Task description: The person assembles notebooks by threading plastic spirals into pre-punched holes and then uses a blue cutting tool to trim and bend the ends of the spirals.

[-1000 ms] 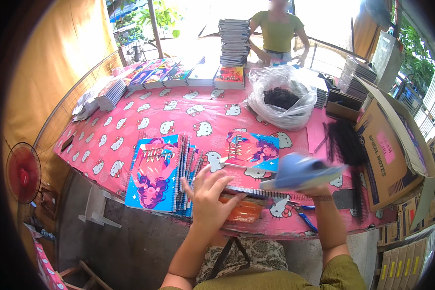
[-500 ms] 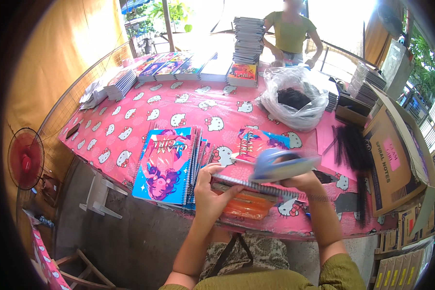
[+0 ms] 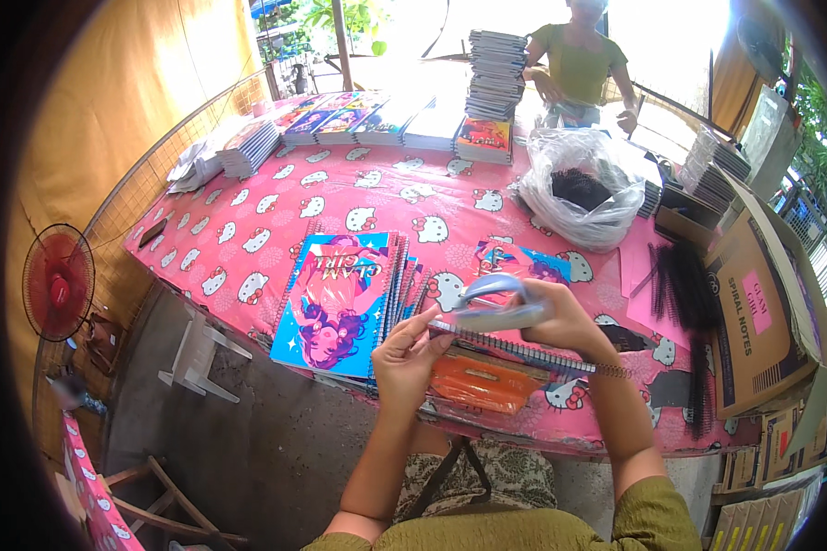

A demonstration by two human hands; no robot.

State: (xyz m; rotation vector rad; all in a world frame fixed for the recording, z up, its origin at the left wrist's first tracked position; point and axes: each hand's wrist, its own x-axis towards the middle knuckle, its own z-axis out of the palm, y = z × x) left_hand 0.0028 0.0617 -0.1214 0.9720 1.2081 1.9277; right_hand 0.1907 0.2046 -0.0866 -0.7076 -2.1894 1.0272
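Above the table (image 3: pixel 276 197) edge, the left hand (image 3: pixel 406 356) pinches a spiral-bound notebook (image 3: pixel 515 347) end steady (grip narrow) while the right hand (image 3: pixel 560 317) clasps blue pliers (image 3: pixel 498 303) at its coil.

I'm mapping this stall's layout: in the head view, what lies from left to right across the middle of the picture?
Red fan → white plastic chair → stack of blue-covered notebooks → left hand → right hand → black spiral coils → cardboard box.

Notebook stack (image 3: pixel 340 298) left on table (image 3: pixel 248 239), bag (image 3: pixel 583 188) behind, perhaps binding coils (image 3: pixel 685 285) right.
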